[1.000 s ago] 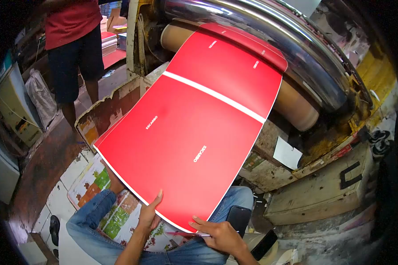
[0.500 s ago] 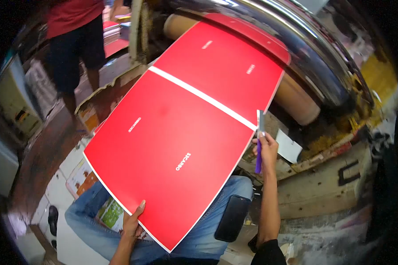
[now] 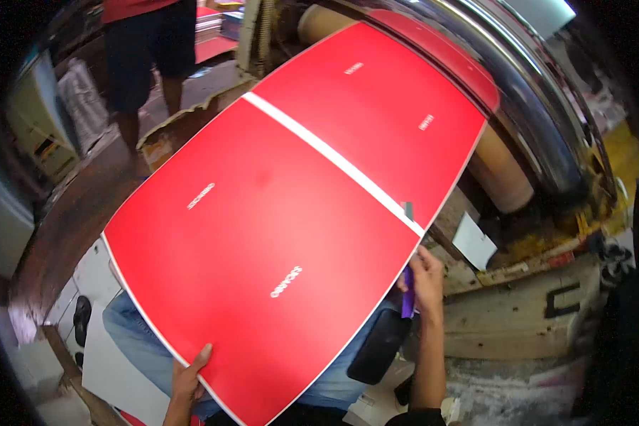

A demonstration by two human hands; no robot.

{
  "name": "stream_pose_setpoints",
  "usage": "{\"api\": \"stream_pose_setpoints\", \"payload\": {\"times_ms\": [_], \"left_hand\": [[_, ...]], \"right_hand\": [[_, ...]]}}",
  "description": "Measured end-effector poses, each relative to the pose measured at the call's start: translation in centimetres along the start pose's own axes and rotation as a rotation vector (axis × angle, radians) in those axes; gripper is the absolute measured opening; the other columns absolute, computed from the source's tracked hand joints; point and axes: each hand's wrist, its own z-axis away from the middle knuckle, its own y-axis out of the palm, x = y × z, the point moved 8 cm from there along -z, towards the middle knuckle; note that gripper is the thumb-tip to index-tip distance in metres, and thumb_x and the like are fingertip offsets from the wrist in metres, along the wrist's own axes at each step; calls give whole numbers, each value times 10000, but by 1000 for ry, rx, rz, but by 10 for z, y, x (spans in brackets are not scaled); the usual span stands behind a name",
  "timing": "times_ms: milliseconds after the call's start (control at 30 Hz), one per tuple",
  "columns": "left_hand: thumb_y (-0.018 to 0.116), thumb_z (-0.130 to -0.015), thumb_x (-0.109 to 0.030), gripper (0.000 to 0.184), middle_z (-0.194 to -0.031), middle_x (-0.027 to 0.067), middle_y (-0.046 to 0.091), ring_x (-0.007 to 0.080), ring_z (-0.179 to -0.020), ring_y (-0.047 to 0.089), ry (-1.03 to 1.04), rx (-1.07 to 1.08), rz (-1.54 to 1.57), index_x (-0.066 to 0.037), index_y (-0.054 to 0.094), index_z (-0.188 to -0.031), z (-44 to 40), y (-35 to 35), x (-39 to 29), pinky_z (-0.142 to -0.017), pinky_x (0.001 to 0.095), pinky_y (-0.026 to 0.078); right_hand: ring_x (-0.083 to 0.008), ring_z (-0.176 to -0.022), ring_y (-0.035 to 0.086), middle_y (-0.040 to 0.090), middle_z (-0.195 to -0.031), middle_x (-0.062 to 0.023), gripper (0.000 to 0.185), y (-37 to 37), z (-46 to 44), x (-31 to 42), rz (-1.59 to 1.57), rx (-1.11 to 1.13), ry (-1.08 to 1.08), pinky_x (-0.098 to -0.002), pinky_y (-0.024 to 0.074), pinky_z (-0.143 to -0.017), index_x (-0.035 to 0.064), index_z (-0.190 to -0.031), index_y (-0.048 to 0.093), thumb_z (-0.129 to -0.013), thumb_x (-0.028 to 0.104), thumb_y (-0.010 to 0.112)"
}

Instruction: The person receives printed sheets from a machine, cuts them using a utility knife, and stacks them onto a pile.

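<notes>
A large red printed sheet [image 3: 241, 234] with a white band [image 3: 326, 156] across it stretches from a metal roller to above my lap. My left hand [image 3: 187, 383] grips its lower left edge, thumb on top and fingers underneath. At the right edge, my right hand [image 3: 427, 280] is closed round a purple-handled cutter knife [image 3: 407, 292]. A grey blade tip [image 3: 407, 211] shows on the red face by the band's right end. The part between tip and handle is hidden by the sheet.
The shiny roller [image 3: 504, 78] and a brown roll [image 3: 504, 170] lie at the far end. A black phone [image 3: 378, 346] rests on my right thigh. White paper [image 3: 474, 241] lies on the machine frame at right. Another person [image 3: 149, 57] stands at upper left.
My right hand and the cutter have moved down and toward the sheet; the blade now overlaps its red face. The sheet's near end and my left hand sit lower and further left.
</notes>
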Motion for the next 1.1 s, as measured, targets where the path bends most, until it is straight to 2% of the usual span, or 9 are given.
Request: {"api": "stream_pose_setpoints", "payload": {"times_ms": [167, 233, 267, 300, 467, 567, 733, 967, 1100], "left_hand": [[708, -842, -53, 682, -1281, 188, 533, 300, -1141, 571, -37, -82, 21, 9, 331, -1407, 7, -31, 0, -949, 425, 510], [725, -826, -56, 702, -1290, 189, 527, 296, -1143, 571, 17, -80, 27, 15, 328, -1401, 13, -29, -6, -950, 420, 510], [713, -830, -51, 639, -1235, 190, 564, 315, -1097, 598, -2, -102, 42, 15, 374, -1367, 16, -35, -6, -924, 452, 525], [702, -833, -46, 577, -1180, 190, 602, 334, -1051, 626, -24, -124, 56, 16, 420, -1333, 16, -35, -7, -899, 484, 540], [701, -821, -33, 635, -1224, 196, 576, 347, -1049, 625, 115, -111, -10, 1, 381, -1368, 21, -27, -16, -890, 493, 547], [670, -806, 53, 678, -1253, 210, 559, 362, -1105, 598, 90, -214, 9, -11, 344, -1397, 23, -103, 1, -938, 515, 528], [660, -824, 64, 635, -1247, 188, 574, 319, -1100, 608, 153, -284, -4, -24, 373, -1383, 41, -126, -41, -956, 486, 525], [705, -830, 15, 528, -1199, 166, 604, 282, -1060, 624, 176, 38, 92, 12, 462, -1299, -127, -46, -16, -888, 399, 553], [724, -831, -20, 508, -1203, 173, 606, 282, -1053, 626, 166, -45, 83, 33, 474, -1270, -237, -2, 6, -903, 404, 542]], "right_hand": [[-105, -604, 562, 591, -783, -40, 228, -12, 18, 31, 7, -222, -91, -237, 405, -472, 6, -1149, 613, -947, 108, 583], [-266, -858, 631, 601, -992, -147, 321, -13, 42, 88, 971, -541, -822, -358, 523, -692, 37, -1218, 593, -926, 171, 600], [-353, -1064, 573, 554, -1147, -183, 455, -9, 34, 100, 987, -439, -812, -420, 499, -861, 62, -1271, 576, -828, 89, 680], [-367, -1098, 589, 551, -1248, -183, 516, -8, 18, 102, 1004, -357, -863, -408, 525, -836, 87, -1281, 583, -777, 66, 695], [-323, -998, 683, 626, -1242, -178, 555, -15, -43, 76, 1023, 116, -729, -368, 572, -804, 153, -1227, 652, -702, -28, 634], [-294, -936, 708, 691, -1080, -182, 547, -28, -37, 72, 773, 62, -811, -324, 556, -807, 71, -1088, 717, -609, -111, 526], [-279, -1009, 688, 682, -1101, -183, 525, -6, -6, 68, 727, 55, -743, -334, 549, -853, 91, -1129, 707, -654, -86, 572], [-279, -974, 701, 688, -1074, -186, 487, 13, 27, 74, 700, 73, -685, -314, 544, -832, 76, -1072, 728, -646, -79, 551], [-270, -964, 705, 688, -1074, -190, 488, 23, 43, 77, 704, 74, -680, -304, 545, -822, 75, -1076, 726, -646, -81, 555]]}}
